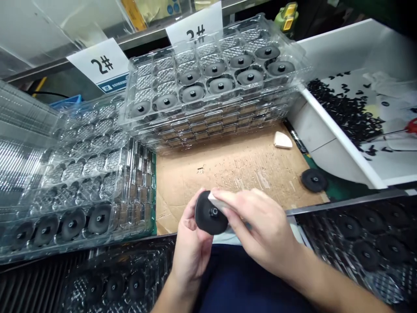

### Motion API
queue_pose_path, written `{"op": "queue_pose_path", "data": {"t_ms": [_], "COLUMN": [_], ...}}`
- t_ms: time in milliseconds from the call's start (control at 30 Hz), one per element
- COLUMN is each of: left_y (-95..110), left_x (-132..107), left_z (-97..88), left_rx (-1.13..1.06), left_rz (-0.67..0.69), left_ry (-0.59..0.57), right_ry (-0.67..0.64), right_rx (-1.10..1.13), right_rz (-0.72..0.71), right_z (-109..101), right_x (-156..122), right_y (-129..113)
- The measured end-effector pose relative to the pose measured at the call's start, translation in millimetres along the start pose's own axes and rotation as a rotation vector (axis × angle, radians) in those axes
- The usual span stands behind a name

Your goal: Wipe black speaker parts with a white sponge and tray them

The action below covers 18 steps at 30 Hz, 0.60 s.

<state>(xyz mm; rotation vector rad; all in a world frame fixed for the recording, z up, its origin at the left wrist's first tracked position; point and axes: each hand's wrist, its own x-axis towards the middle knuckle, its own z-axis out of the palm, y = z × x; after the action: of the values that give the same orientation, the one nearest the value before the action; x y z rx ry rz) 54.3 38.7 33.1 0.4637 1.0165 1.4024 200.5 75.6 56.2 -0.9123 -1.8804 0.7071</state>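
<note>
Left hand (191,244) fingers curled round the rim, holding a black disc (211,214) with centre stud, face up. Right hand (262,228) fingers pinch a white wedge pad (217,201), pressed on the disc's upper edge. Ahead right of the fingers: spare disc (314,180) on a cardboard sheet (224,182), second wedge (282,140) beyond. Stacked clear blister trays (208,126) of discs sit further ahead.

Live from the bench: a cardboard-topped workbench (234,182) is seen, with a metal rail (65,69) and "2#" placards (97,65) fixed behind it, and a white bin (342,143) placed to its right.
</note>
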Motion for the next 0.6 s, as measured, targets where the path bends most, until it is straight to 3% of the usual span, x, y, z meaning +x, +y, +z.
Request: {"op": "queue_pose_path", "data": {"t_ms": [100, 167, 267, 400, 467, 533, 600], "left_y": [3, 5, 6, 8, 7, 5, 2], "left_x": [2, 3, 4, 5, 5, 3, 2], "left_z": [-7.7, -10.9, -10.9, -7.3, -5.1, -2.3, 0.5], "left_rx": [-0.059, -0.112, -0.150, -0.162, -0.161, -0.152, -0.135], "left_rz": [-0.057, -0.084, -0.090, -0.104, -0.110, -0.113, -0.111], "left_ry": [-0.009, -0.044, -0.113, -0.163, -0.168, -0.153, -0.111], "right_ry": [-0.258, -0.286, -0.105, -0.122, -0.098, -0.002, 0.124], "right_rx": [0.299, 0.422, 0.144, -0.073, -0.059, -0.035, -0.009], "right_rz": [0.192, 0.323, 0.505, 0.511, 0.505, 0.452, 0.273], "right_z": [-3, -5, 4, 17, 13, 5, -1], "right_x": [-12, -26, -46, -50, -41, -26, -10], "right_y": [12, 31, 68, 97, 87, 61, 28]}}
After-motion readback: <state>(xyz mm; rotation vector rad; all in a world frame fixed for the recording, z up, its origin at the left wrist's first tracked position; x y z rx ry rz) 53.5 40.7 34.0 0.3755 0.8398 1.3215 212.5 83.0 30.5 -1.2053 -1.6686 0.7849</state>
